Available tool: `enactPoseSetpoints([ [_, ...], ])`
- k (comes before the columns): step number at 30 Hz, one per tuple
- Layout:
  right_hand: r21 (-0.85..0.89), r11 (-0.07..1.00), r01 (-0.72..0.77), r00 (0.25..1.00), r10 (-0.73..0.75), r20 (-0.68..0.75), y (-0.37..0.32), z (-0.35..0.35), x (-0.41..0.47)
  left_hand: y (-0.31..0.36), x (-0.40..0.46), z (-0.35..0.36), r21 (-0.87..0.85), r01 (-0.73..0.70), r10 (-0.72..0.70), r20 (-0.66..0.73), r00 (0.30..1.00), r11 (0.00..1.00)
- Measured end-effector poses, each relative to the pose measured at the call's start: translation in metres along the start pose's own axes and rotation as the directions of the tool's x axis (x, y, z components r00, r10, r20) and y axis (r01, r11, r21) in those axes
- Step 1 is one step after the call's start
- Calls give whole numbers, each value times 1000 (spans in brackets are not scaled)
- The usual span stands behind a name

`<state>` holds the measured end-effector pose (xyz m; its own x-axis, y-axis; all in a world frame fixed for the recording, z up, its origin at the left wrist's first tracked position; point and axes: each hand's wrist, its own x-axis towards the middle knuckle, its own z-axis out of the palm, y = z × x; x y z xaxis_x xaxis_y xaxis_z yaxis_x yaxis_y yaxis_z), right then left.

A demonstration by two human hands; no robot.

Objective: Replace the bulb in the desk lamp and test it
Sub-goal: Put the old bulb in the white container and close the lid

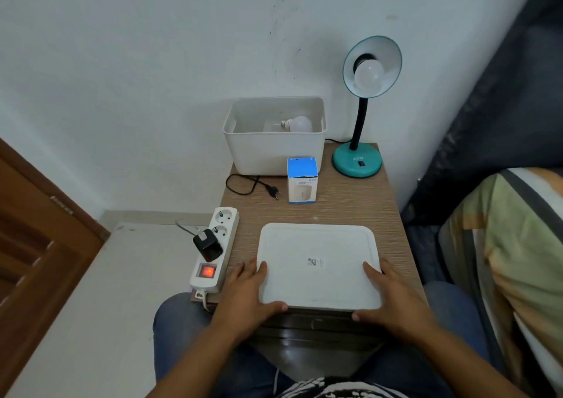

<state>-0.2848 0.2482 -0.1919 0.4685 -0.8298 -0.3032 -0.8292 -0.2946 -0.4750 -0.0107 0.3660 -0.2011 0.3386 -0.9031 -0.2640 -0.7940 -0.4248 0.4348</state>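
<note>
Grip: both hands press on the white lid [318,265] that lies flat at the near edge of the table [350,202]; the left hand [248,291] clamps its near left corner, fingers on top and thumb along the front edge, and the right hand [388,295] clamps the near right corner the same way.
Lamp: the teal desk lamp [359,114] stands at the far right corner, shade tilted toward the camera, with a white bulb [368,76] seated in the socket and unlit.
Spare bulb: a second bulb [297,123] lies on its side inside the open white bin [274,151] at the back, and a blue and white bulb box [302,180] stands upright just in front of the bin.
Power: the lamp's plug [273,191] lies loose on the table, near the power strip [214,250] but not in it; the strip's red switch [208,271] glows, and a black adapter [208,244] fills one socket.
Stage: my judgement is that the bulb swap itself is not yet begun, or I cannot tell which bulb is the new one.
Risk, lid: it overhangs nothing visibly, yet it sits right at the front edge, so a careless push could tip it into the lap.
Risk, strip: it is live, so plugging in before the bulb is screwed home could expose a powered socket.
Risk, bulb: lying loose in the bin, it could roll and knock against the wall if the bin is bumped.
Risk, lamp: twisting the bulb with one hand could swing the bendy neck or tip the base.
</note>
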Motion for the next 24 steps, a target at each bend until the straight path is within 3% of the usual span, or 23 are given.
enactPoseSetpoints([
  [7,97,995,6,999,-2,-41,-1,-10,-3,8,-7,-8,-154,-9,-4,-83,997,988],
  [13,124,990,63,993,-51,-102,-16,-35,1,11,-10,-37,-171,-15,-12,-156,988,985],
  [24,178,953,246,946,-196,-256,-65,-95,67,35,33,-122,-262,-77,-21,-353,935,962],
])
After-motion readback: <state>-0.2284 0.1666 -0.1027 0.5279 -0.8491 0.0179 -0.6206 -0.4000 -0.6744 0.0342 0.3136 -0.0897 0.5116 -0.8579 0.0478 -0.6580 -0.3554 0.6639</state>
